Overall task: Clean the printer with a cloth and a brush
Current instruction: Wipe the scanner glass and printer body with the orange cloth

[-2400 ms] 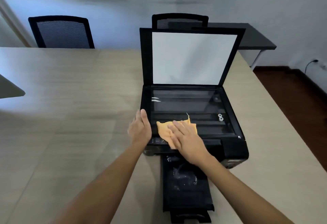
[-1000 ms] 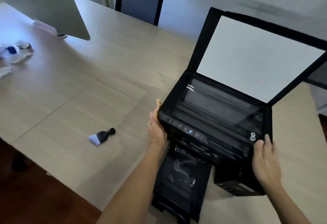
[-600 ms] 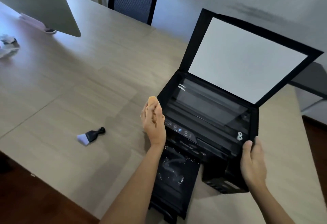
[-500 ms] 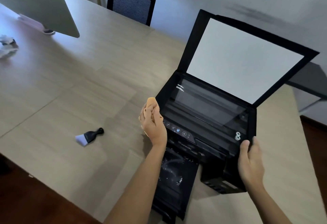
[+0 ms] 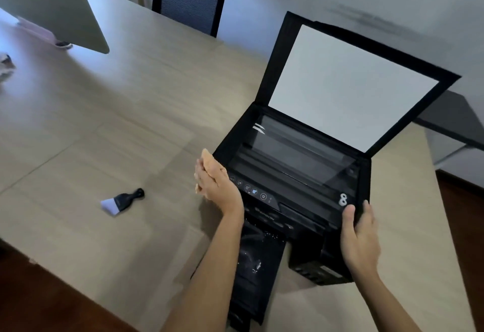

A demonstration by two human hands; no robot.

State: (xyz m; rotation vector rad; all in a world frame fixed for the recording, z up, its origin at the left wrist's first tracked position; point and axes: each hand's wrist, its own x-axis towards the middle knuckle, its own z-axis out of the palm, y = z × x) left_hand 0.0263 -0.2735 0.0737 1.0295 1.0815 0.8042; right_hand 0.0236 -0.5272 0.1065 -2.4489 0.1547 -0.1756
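Note:
A black printer (image 5: 296, 174) stands on the wooden table (image 5: 117, 122) with its scanner lid (image 5: 348, 85) raised and its paper tray (image 5: 256, 263) pulled out toward me. My left hand (image 5: 217, 187) presses an orange cloth (image 5: 209, 161) against the printer's left side by the front corner. My right hand (image 5: 360, 237) grips the printer's front right corner. A small black brush with pale bristles (image 5: 121, 200) lies on the table to the left, apart from both hands.
A monitor (image 5: 52, 7) stands at the far left with crumpled white things (image 5: 5, 65) beside it. A black mesh chair (image 5: 187, 1) is behind the table. A dark side table (image 5: 450, 119) stands at the right. The table's near edge drops to dark floor (image 5: 52, 300).
2.4 s ago my right hand wiped the scanner's front edge with the cloth. The cloth is now in my left hand at the printer's left side, and my right hand holds the front right corner.

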